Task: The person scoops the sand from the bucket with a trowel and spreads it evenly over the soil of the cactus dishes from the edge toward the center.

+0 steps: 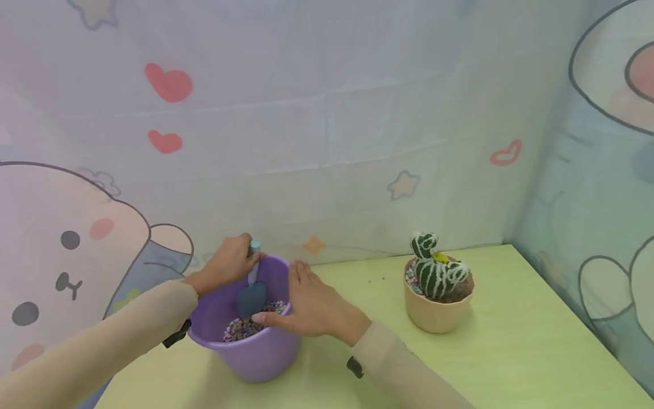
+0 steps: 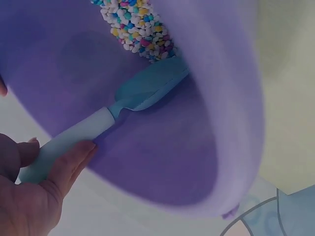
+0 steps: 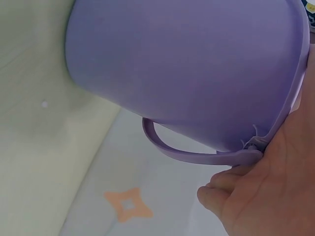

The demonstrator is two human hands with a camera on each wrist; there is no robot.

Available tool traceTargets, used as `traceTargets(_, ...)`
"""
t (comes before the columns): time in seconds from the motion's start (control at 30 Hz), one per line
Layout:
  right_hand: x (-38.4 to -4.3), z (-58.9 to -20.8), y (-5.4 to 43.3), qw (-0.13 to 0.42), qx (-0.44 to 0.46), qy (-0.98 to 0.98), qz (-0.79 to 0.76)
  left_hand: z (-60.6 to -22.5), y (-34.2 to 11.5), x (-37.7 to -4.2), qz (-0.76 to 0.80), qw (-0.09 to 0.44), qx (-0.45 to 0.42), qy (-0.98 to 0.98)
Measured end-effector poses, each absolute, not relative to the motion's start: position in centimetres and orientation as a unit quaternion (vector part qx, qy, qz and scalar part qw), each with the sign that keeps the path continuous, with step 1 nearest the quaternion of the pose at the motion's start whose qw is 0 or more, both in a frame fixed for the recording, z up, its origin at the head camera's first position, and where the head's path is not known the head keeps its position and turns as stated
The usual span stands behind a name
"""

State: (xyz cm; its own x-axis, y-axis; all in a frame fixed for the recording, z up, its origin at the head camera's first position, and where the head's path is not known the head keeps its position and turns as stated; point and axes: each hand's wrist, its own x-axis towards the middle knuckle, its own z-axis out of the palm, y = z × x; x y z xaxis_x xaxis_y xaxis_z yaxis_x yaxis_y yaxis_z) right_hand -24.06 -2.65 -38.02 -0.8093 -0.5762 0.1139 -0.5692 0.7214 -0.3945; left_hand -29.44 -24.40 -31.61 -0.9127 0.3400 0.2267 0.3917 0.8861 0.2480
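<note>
A small shovel with a dark teal blade and a pale handle is inside a purple bucket. My left hand grips the handle above the bucket's far rim, with the thumb along it in the left wrist view. The blade's tip is near small multicoloured pebbles on the bucket's inner side. My right hand rests against the bucket's right rim, its fingers fairly straight and its thumb reaching over the opening. Beside that hand, the bucket's purple carrying handle hangs out.
On the right of the pale green table stands a peach flowerpot with a green and white cactus. Coloured pebbles cover part of its top, with a brown surface on the right. A printed cloth backdrop rises behind the table.
</note>
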Motion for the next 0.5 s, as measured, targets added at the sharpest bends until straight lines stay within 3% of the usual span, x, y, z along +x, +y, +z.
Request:
traceTargets(0.2,-24.1,-38.0,-2.4,0.014,-0.301,0.927,-0.221,-31.6,-23.9,-30.0,-0.152,0.089,-0.2,-0.964)
traceTargets(0.5,-24.1,-38.3,-2.5,0.011,-0.302,0.924,-0.235,-31.9,-24.1,-30.8,-0.172,0.031,-0.17,-0.97)
